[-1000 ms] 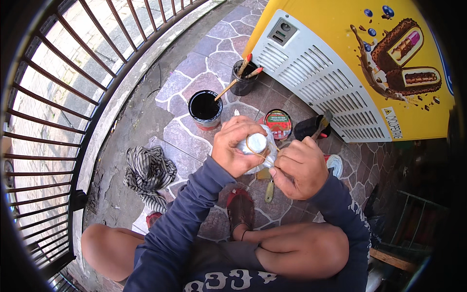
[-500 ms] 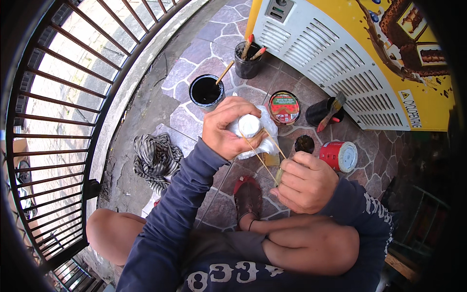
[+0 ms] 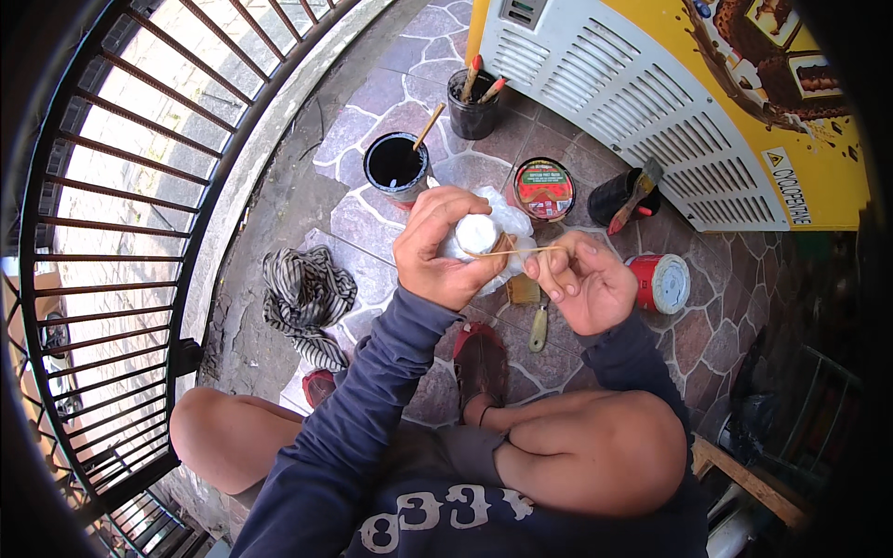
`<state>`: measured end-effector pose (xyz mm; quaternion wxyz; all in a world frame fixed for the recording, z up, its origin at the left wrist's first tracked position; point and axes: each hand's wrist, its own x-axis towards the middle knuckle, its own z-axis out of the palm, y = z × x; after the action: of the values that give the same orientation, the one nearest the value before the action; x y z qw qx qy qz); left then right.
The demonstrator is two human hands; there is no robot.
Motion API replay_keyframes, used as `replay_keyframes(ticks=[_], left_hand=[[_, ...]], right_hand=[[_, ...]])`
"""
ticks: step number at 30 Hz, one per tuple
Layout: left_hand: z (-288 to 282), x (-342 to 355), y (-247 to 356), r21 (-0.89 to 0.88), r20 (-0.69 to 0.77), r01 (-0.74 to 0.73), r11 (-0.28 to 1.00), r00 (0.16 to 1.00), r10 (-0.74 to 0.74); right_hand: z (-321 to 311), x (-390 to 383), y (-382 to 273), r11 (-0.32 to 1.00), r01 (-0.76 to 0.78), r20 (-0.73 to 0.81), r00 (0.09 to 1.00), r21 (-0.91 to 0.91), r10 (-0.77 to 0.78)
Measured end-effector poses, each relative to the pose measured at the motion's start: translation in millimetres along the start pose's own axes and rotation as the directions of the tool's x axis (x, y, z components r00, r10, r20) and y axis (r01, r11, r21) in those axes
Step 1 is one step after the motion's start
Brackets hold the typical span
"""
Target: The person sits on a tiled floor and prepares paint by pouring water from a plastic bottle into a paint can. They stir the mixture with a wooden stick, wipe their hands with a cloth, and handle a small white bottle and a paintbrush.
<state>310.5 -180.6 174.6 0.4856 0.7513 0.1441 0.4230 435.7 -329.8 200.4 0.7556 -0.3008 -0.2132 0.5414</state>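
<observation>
My left hand (image 3: 435, 246) is wrapped round a white cylindrical object (image 3: 477, 232) with crumpled translucent plastic (image 3: 513, 214) around it. A tan rubber band (image 3: 523, 250) runs from this bundle to my right hand (image 3: 586, 279), whose curled fingers hold it pulled taut to the right. Beneath my hands on the tiled floor lies a putty knife with a pale green handle (image 3: 539, 327). Beyond them stand a can of black paint (image 3: 400, 186) with a stick in it and a dark pot of brushes (image 3: 473, 116). A round lid with a red and green label (image 3: 544, 200) lies nearby.
A black container with a brush (image 3: 609, 200) and a red-and-white can (image 3: 659, 284) are at the right. A yellow freezer with a white vent panel (image 3: 605, 93) stands behind. A striped cloth (image 3: 302, 293) lies left, beside a curved metal railing (image 3: 167, 279). My crossed legs (image 3: 577, 446) fill the foreground.
My right hand has moved up and turned from back to palm side. The band, which was stretched down toward the lower right, now runs nearly level.
</observation>
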Motion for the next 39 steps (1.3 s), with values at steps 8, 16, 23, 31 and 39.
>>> replay_keyframes(ticks=[8, 16, 23, 31, 39], left_hand=[[7.5, -0.9, 4.1, 0.032, 0.014, -0.072, 0.997, 0.997, 0.071], [21.3, -8.3, 13.1, 0.116, -0.09, -0.073, 0.991, 0.992, 0.083], [22.9, -8.2, 15.7, 0.119, -0.061, -0.087, 0.989, 0.994, 0.095], [42.0, -17.2, 23.2, 0.024, -0.022, -0.02, 1.0, 1.0, 0.02], [50.4, -22.3, 20.7, 0.02, -0.08, -0.046, 0.999, 0.996, 0.047]], right_hand=[[-6.4, -6.1, 8.9, 0.863, -0.032, -0.216, 0.963, 0.504, 0.162], [10.0, 0.7, -3.5, 0.922, -0.168, -0.38, 0.925, -0.35, 0.024], [15.1, -6.4, -10.9, 0.826, -0.086, -0.344, 0.929, -0.556, -0.134], [44.1, -7.9, -35.6, -0.045, -0.004, 0.009, 0.956, -0.999, -0.294], [58.6, 12.2, -37.2, -0.437, 0.166, 0.26, 0.952, -0.884, -0.163]])
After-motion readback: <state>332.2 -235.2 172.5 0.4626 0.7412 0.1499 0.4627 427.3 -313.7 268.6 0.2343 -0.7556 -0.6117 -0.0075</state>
